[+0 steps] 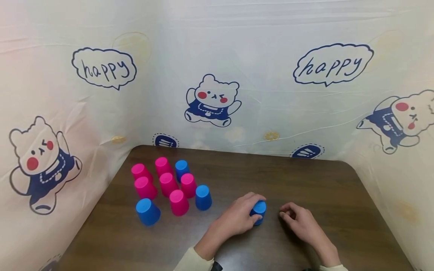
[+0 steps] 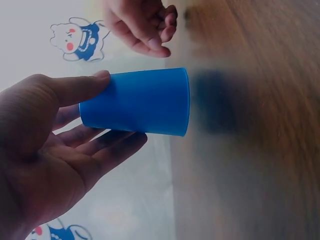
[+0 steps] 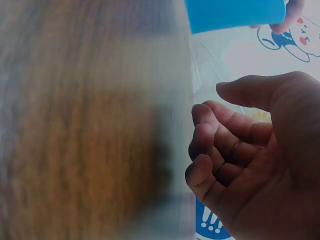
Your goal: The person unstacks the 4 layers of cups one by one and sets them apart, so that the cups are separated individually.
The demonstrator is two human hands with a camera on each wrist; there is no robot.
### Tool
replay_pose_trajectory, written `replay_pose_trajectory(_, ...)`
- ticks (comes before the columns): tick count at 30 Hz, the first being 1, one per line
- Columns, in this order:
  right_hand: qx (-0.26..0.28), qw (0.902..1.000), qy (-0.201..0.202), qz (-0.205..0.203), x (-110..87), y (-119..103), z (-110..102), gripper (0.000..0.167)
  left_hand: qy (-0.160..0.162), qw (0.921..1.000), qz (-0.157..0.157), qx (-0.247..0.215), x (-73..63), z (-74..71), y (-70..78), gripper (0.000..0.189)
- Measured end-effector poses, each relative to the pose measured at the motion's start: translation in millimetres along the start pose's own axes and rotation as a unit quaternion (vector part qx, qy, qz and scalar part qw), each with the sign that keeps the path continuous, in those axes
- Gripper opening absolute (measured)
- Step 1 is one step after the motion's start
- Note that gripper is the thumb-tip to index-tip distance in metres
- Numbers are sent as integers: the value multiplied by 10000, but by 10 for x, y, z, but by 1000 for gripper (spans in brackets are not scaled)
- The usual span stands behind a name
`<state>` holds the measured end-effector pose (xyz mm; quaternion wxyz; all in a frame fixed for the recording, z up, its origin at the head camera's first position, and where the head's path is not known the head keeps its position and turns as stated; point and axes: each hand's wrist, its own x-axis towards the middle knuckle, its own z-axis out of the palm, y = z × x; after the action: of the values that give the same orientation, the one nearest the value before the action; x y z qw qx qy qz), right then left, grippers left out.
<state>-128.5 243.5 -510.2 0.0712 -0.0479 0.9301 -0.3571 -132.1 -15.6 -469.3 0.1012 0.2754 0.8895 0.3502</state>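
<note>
A blue cup, upside down, is held by my left hand right of the middle of the table. In the left wrist view the thumb lies along one side of the cup and the fingers round the other, near its narrow base. The cup's rim is close over the wood. To the right of it my right hand hovers low by the tabletop with nothing in it. Its fingers are loosely curled in the right wrist view, and the blue cup's side shows at the top.
On the left half of the brown table stand several upside-down pink cups in a cluster. Three blue cups stand among and beside them: one at the front, one at the right, one behind. A printed cloth surrounds the table.
</note>
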Motion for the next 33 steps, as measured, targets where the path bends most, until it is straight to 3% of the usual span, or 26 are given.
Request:
replay_pose_trajectory(9,62,9999,-106,-34,-15,17,17,10,-34,9991,-404,-90,-346,-247,3,47)
replay_pose_trajectory(20,96,9998,-129,-138,0,38,38,9,67,9952,-960,-176,-802,-476,-140,51)
replay_pose_trajectory(28,28,9997,-185,-128,3,32,20,10,287,9844,-1580,-716,-1151,-579,-354,53)
replay_pose_trajectory(33,52,9996,-262,-84,-1,36,13,11,669,9767,-1900,-738,-1287,-673,-473,54)
